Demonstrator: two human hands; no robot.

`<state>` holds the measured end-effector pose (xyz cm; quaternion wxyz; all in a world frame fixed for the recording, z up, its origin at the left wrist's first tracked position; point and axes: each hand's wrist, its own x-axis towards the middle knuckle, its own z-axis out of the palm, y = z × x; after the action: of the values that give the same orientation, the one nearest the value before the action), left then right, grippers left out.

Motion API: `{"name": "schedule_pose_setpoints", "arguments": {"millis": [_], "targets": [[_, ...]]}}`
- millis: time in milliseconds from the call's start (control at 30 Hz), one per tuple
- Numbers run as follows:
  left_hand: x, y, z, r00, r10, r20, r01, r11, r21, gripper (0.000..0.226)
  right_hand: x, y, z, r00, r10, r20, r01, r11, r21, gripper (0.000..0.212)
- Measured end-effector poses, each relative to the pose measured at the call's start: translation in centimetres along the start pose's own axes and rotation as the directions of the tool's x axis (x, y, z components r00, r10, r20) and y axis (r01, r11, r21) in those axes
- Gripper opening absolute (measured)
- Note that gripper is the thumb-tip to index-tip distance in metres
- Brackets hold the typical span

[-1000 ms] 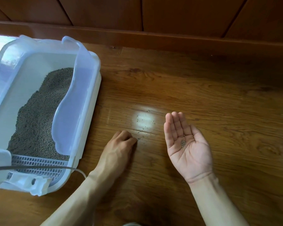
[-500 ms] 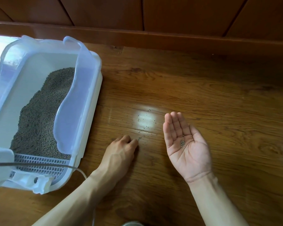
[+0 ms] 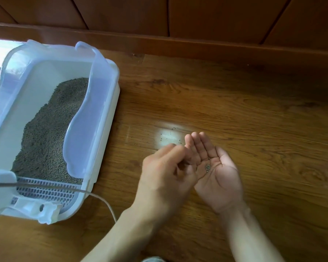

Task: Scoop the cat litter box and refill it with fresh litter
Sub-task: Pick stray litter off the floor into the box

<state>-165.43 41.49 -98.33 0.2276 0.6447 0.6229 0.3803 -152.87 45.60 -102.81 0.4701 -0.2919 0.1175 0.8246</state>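
The white litter box [image 3: 110,110] with a translucent rim stands at the left on the wooden floor. Grey-brown litter [image 3: 45,133] is heaped in it, with a slotted grate [image 3: 45,191] at its near end. My right hand [image 3: 222,178] lies open, palm up, above the floor, with a small cluster of litter grains [image 3: 208,167] in the palm. My left hand [image 3: 165,173] hovers just left of that palm, blurred, with fingertips pinched together; anything between them is too small to see. A few stray grains [image 3: 170,137] dot the floor beyond both hands.
A white device [image 3: 0,178] sits at the box's near left corner, and its cable [image 3: 104,203] runs across the grate toward my left arm. A wooden skirting board [image 3: 197,46] and wall panels close off the far side. Bare floor stretches right.
My left hand has lifted off the floor, where its fingertips were at a stray grain, and moved right to the open right palm. The right hand has stayed where it was.
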Motion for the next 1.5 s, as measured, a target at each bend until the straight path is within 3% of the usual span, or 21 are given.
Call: {"name": "schedule_pose_setpoints", "arguments": {"millis": [100, 200, 333, 433, 533, 633, 733, 867, 933, 1067, 1200, 1333, 1500], "targets": [[-0.2, 1.1, 1.4, 0.993, 0.113, 0.022, -0.115, 0.984, 0.132, 0.002, -0.1, 0.1, 0.6, 1.0, 0.012, 0.007, -0.012, 0.999, -0.032, 0.055], [-0.4, 1.1, 2.6, 0.982, 0.187, 0.034, -0.19, 0.953, 0.234, 0.016, -0.4, -0.1, 1.0, 0.999, 0.018, 0.041, -0.017, 1.0, -0.014, 0.048], [-0.7, 1.0, 2.6, 0.978, 0.209, 0.028, -0.211, 0.963, 0.169, 0.014, -0.8, -0.4, 1.2, 0.998, -0.028, 0.058, 0.025, 0.999, 0.04, 0.045], [-0.6, 0.6, 0.9, 0.986, 0.131, -0.106, -0.131, 0.991, 0.011, 0.008, -0.5, -0.9, 0.8, 0.997, -0.03, 0.07, 0.024, 0.996, 0.089, 0.043], [-0.2, -1.7, -0.7, 0.976, -0.072, -0.204, 0.067, 0.997, -0.034, 0.005, -0.2, -1.1, 0.3, 0.997, -0.012, 0.076, 0.005, 0.995, 0.096, 0.043], [-0.2, -5.6, -1.3, 0.953, -0.3, -0.034, 0.302, 0.943, 0.137, 0.015, 0.0, -1.0, -0.2, 0.997, -0.021, 0.069, 0.015, 0.996, 0.09, 0.047], [-1.0, -8.4, -0.7, 0.943, -0.281, 0.178, 0.182, 0.884, 0.432, 0.032, 0.0, -0.9, -0.2, 0.997, -0.025, 0.069, 0.019, 0.997, 0.08, 0.046], [-0.9, -9.3, 0.5, 0.908, -0.216, 0.358, 0.012, 0.869, 0.494, 0.051, -0.2, -0.8, 0.0, 0.997, -0.045, 0.062, 0.042, 0.997, 0.058, 0.046], [-0.5, -9.5, 0.8, 0.889, -0.186, 0.418, -0.046, 0.872, 0.487, 0.048, -0.3, -0.9, 0.2, 0.997, -0.045, 0.057, 0.043, 0.998, 0.043, 0.046], [-0.1, -10.4, 1.2, 0.891, -0.11, 0.44, -0.121, 0.876, 0.466, 0.025, -0.2, -1.1, 0.1, 0.998, -0.045, 0.052, 0.043, 0.998, 0.047, 0.048], [0.0, -11.6, 1.4, 0.906, -0.105, 0.409, -0.108, 0.878, 0.466, 0.012, -0.2, -1.0, 0.1, 0.998, -0.032, 0.056, 0.028, 0.997, 0.069, 0.047], [0.3, -12.2, 1.6, 0.908, -0.146, 0.394, -0.095, 0.842, 0.531, 0.004, -0.3, -0.5, 0.4, 0.998, -0.021, 0.061, 0.018, 0.999, 0.051, 0.05], [0.0, -11.9, 2.3, 0.896, -0.165, 0.412, -0.147, 0.765, 0.627, 0.016, -0.5, -0.4, 0.5, 0.998, -0.018, 0.057, 0.016, 0.999, 0.042, 0.05]]}}
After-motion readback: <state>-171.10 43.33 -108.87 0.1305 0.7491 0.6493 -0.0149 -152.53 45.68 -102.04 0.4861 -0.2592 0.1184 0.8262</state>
